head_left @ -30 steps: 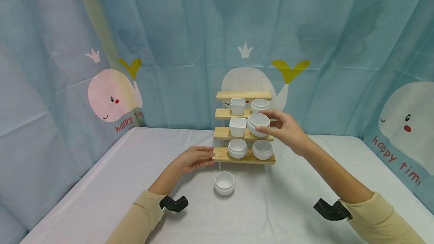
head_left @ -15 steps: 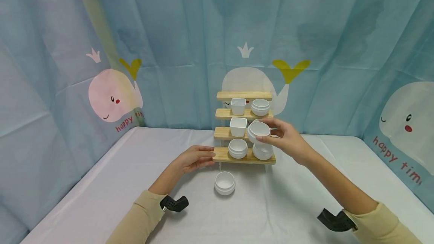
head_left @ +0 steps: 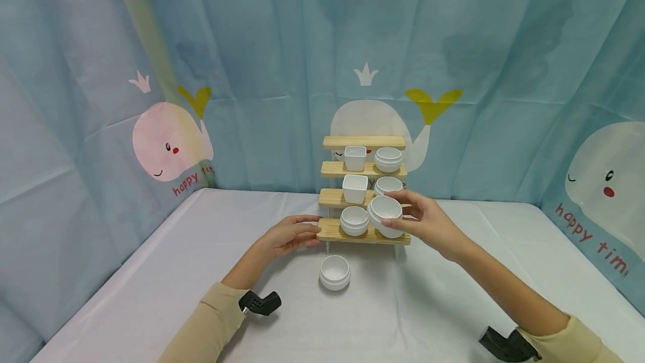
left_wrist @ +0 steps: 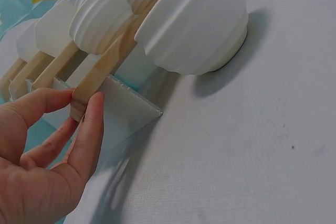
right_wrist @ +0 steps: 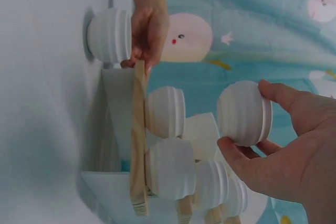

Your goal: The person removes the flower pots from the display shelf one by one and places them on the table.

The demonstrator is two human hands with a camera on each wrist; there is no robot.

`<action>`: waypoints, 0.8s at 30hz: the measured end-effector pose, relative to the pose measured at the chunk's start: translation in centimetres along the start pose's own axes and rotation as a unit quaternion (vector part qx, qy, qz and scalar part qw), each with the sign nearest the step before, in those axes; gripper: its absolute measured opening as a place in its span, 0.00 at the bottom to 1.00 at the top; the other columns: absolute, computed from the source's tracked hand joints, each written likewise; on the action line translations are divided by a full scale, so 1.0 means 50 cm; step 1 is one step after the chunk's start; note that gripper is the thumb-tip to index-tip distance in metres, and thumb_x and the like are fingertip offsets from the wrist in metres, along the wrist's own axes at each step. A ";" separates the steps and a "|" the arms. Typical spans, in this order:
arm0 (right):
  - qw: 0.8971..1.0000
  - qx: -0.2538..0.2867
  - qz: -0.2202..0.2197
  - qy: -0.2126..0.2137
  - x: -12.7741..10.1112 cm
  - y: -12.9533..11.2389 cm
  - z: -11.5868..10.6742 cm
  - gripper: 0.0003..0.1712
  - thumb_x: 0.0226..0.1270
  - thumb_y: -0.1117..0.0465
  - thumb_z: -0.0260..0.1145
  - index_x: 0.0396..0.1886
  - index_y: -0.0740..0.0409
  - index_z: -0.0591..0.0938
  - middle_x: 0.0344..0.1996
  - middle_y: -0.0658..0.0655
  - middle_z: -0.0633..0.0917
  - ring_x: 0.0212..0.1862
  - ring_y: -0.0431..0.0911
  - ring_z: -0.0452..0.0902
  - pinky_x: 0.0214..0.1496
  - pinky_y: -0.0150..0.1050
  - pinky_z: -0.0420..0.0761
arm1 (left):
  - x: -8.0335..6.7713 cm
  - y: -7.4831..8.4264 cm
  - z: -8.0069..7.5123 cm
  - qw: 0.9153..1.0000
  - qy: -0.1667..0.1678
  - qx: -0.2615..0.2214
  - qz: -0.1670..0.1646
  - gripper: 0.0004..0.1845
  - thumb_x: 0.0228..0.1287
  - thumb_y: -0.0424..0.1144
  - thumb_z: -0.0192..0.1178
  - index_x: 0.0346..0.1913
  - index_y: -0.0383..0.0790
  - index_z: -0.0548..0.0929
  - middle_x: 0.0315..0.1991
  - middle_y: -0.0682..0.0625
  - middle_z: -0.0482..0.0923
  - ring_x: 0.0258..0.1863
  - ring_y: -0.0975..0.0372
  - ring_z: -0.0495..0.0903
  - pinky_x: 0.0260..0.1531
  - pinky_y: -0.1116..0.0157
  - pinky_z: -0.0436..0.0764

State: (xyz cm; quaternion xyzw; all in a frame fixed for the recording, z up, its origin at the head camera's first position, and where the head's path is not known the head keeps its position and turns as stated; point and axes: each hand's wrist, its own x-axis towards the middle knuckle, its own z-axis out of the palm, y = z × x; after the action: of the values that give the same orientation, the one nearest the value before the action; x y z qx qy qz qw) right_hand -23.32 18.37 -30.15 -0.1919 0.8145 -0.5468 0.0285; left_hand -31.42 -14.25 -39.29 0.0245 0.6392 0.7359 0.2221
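Grip of the right hand (head_left: 428, 226), head view: thumb and fingers clamped on a round white bowl (head_left: 385, 216), mouth up. Bowl overlaps the right end of the lowest shelf (head_left: 330, 231) of a four-tier wooden stand (head_left: 364, 143). Left hand (head_left: 292, 237) pinches the left end of that same shelf. Beside the held bowl, a round cup (head_left: 354, 220) sits on the lowest tier. Next tier up: square cup (head_left: 355, 189) on the left, round one to its right, partly hidden. Third tier repeats the pair, square cup left, round cup right. Loose bowl (head_left: 335, 272) upright on the white-covered desk (head_left: 428, 318), just in front of the stand. Blue curtain (head_left: 282, 43) with whale prints behind.

Left wrist view: shelf end gripped between thumb and fingers. White side panel (left_wrist: 123, 108) below it. Loose bowl large at the top, on the cloth; shelf cups beyond.

Right wrist view: held bowl off the shelves, thumb on one side and fingers on the other, near its rim. Two round cups on the lowest shelf, the nearer being the right-hand cup (right_wrist: 170, 169). Left hand at the shelf's far end, loose bowl near it.
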 end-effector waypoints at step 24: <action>0.999 0.043 -0.015 -0.028 -0.025 0.048 0.031 0.36 0.69 0.63 0.75 0.73 0.68 0.73 0.64 0.65 0.80 0.57 0.48 0.81 0.53 0.32 0.87 | 0.000 -0.001 0.007 1.000 0.019 0.023 0.002 0.28 0.77 0.28 0.60 0.74 0.23 0.68 0.47 0.43 0.83 0.38 0.63 0.88 0.41 0.71 0.91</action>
State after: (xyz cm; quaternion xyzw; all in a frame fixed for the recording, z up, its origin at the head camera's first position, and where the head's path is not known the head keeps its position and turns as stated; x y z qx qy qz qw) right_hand -22.44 18.22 -33.14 -0.2177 0.7864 -0.5759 0.0512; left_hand -31.29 -13.95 -39.27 0.0168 0.6599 0.7220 0.2076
